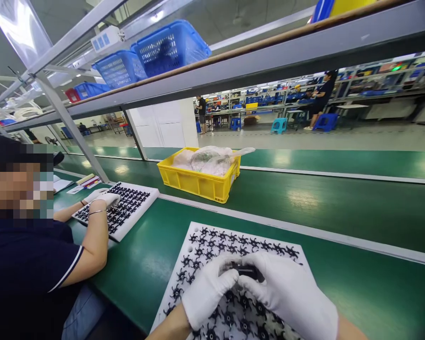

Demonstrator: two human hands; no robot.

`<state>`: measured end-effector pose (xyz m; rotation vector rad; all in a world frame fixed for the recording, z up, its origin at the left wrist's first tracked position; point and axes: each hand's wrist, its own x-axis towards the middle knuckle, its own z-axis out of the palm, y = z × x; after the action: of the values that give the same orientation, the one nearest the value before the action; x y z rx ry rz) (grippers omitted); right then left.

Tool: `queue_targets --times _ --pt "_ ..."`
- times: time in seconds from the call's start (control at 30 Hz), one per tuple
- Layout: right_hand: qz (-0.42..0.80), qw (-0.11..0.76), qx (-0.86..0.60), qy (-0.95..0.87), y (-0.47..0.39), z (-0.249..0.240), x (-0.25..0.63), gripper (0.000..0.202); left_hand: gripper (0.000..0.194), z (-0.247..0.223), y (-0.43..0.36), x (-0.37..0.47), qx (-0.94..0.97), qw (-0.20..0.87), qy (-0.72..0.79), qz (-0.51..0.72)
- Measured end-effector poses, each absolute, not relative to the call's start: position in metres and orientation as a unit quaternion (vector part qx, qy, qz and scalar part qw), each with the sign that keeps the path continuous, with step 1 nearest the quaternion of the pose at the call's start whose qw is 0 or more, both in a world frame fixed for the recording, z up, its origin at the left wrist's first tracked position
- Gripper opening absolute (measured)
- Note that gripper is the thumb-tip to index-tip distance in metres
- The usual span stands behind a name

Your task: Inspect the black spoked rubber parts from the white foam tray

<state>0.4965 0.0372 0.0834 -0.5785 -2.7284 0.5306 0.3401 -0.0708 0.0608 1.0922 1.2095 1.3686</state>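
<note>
My left hand (212, 289) and my right hand (291, 293), both in white gloves, meet over a white board (306, 262). Between their curled fingertips they hold a small black part (247, 270). Fingers cover much of it, so its exact shape is unclear. Rows of black impellers (245, 326) with curved blades sit on the board beneath and around my hands. Two bare round holes show near the board's far left corner. My gloves and wrists hide the board's middle and part of its right side.
At left, a co-worker's gloved hands (106, 198) work over a similar board (141, 212) of black impellers. A yellow crate (194, 186) with plastic-bagged contents stands on the green belt (304, 198) ahead. Blue baskets (170, 52) rest on the overhead shelf (233, 71).
</note>
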Motion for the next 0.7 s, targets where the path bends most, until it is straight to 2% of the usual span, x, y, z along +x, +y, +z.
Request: queue_targets --times 0.2,0.4,0.5,0.6,0.7 --pt "0.199 0.058 -0.213 -0.955 0.044 0.081 0.499 0.017 0.035 0.035 -0.070 0.341 0.464 0.481 0.536 0.516" --pt "0.178 0.006 -0.219 -0.959 0.054 0.073 0.500 0.009 0.042 0.030 -0.074 0.338 0.485 0.392 0.651 0.433" --pt "0.148 -0.007 -0.227 -0.963 0.060 0.062 0.498 0.009 0.040 0.046 -0.080 0.330 0.493 0.335 0.683 0.422" --pt "0.131 -0.017 -0.237 -0.962 0.065 0.051 0.494 0.011 0.036 0.078 -0.100 0.312 0.474 0.262 0.702 0.463" --pt "0.131 -0.022 -0.243 -0.961 0.066 0.048 0.489 0.014 0.034 0.119 -0.134 0.291 0.443 0.087 0.678 0.579"
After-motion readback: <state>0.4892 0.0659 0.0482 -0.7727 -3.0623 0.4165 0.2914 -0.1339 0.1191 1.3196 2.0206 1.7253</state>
